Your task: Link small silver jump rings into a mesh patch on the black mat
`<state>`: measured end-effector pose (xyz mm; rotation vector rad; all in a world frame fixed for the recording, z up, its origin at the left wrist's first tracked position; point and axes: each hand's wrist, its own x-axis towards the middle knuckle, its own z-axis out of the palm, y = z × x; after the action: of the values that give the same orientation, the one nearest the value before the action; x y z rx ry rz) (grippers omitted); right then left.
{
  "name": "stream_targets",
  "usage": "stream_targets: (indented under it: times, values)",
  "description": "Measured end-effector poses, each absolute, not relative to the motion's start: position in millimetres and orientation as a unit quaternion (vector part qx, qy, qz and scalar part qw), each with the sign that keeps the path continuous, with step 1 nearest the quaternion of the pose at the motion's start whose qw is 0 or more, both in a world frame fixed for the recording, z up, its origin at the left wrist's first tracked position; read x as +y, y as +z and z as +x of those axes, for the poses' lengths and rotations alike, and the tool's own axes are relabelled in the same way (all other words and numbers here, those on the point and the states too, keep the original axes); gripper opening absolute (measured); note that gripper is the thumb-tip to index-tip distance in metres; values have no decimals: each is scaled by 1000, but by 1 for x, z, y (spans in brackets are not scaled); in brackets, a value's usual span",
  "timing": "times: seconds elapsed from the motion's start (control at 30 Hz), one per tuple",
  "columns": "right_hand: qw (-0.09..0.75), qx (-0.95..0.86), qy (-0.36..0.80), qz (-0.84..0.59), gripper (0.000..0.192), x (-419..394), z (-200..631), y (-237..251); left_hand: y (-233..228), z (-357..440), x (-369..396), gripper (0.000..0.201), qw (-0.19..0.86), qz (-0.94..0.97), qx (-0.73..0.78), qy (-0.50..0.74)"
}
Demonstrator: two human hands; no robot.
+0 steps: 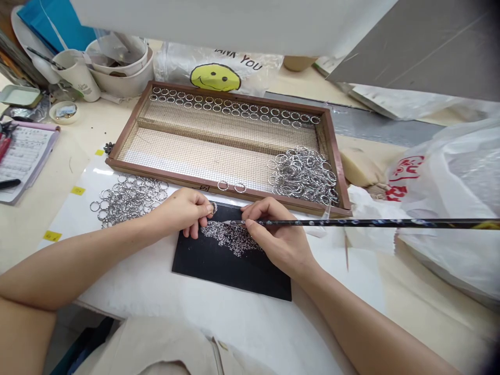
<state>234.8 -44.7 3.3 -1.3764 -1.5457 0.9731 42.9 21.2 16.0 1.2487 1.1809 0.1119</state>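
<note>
Small silver ring (213,208), pinched tight in the fingertips of the left hand (183,211), just above the top edge of a black mat (219,268). Long thin dark stick (351,223), gripped like a pencil in the closed fingers of the right hand (273,234), tip pointing left, right next to the ring. Heap of tiny shiny stones (232,237) on the mat, under both hands. Behind the hands, a brown wooden tray (336,156) with a wire mesh floor: neat rows of rings (234,107) along the far side, two lone rings (231,186) at the near edge, a big jumbled ring pile (302,174) in the right corner. Another loose pile of rings (128,198) on the white sheet (156,307), left of the left hand.
</note>
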Motion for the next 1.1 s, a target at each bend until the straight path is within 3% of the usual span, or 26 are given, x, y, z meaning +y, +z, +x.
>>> stream_targets:
  times: [0.83,1.1]
  values:
    - [418,-622,379,-543,14,-44,235,5,19,44,21,19,642,550,533,31]
    - [456,-598,398,-525,14,-44,236,7,17,43,20,20,639,563,523,39]
